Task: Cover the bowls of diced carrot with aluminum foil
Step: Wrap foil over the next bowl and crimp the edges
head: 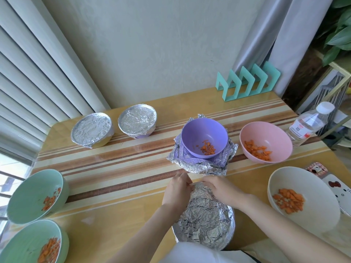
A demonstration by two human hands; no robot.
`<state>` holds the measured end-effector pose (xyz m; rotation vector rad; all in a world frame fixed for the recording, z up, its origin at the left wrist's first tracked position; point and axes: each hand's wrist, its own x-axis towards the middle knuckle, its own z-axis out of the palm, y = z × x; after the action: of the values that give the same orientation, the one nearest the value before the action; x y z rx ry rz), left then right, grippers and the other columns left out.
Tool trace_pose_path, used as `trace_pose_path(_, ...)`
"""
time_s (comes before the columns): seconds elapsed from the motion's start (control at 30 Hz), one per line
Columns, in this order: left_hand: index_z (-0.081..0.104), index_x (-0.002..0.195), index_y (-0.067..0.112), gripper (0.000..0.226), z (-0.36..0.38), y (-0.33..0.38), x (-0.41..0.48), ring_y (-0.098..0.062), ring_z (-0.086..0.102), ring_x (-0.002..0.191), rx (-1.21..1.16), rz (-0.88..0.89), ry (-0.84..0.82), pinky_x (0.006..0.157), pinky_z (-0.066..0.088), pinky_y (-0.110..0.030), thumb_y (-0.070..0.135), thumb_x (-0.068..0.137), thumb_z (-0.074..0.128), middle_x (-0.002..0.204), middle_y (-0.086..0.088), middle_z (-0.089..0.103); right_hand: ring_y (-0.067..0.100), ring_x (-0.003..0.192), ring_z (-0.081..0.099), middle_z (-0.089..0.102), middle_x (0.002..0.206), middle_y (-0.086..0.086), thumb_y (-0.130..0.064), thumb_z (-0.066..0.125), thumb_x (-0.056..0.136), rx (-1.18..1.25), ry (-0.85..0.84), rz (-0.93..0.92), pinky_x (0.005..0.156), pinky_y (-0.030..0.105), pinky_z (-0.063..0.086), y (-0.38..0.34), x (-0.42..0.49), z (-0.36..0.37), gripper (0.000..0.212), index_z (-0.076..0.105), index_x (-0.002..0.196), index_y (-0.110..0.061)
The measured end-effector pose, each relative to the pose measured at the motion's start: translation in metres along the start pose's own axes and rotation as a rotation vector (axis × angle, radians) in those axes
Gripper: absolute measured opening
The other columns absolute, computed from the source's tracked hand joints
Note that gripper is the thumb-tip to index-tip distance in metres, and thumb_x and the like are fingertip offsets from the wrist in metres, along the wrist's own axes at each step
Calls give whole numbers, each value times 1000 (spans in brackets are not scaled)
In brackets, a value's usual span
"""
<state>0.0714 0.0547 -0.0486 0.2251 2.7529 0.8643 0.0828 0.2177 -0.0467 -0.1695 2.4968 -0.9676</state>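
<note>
So the left hand [177, 188] and right hand [220, 190] are nearly touching, both with fingers curled on the crinkled foil [207, 215] at the far rim of the front bowl [231, 223], right by the table [117, 215] edge. Just beyond, a purple bowl [204, 137] of carrot sits on loose foil sheets [199, 168]. Pink bowl [266, 141] and white bowl [302, 198] on the right and two green bowls [36, 196] on the left are all uncovered. Two wrapped bowls [137, 121] sit at the back left.
</note>
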Motion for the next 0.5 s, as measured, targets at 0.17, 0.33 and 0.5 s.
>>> trace_pose_path(0.17,56,101,8,12,7,2,-3,-25,54,97,66,48,8,77,41,-32,13,90,56,104,-8,58,10,94,60,65,113,-1,-15,41,100,8,47,0,77,20,45,6,-4,3,32,60,125,-21)
trace_pose_path(0.33,58,103,11,13,9,-5,-1,-25,54,99,85,46,15,78,42,-32,11,91,54,108,-7,57,-6,94,56,63,112,-6,-13,41,100,33,51,37,76,7,39,14,-8,5,33,56,129,-21)
trace_pose_path(0.5,58,113,17,25,7,-11,3,-22,55,101,46,82,-34,83,42,-31,11,90,54,114,-2,53,6,106,60,62,125,3,-2,42,97,-42,66,35,84,13,44,14,-8,6,40,53,133,-18)
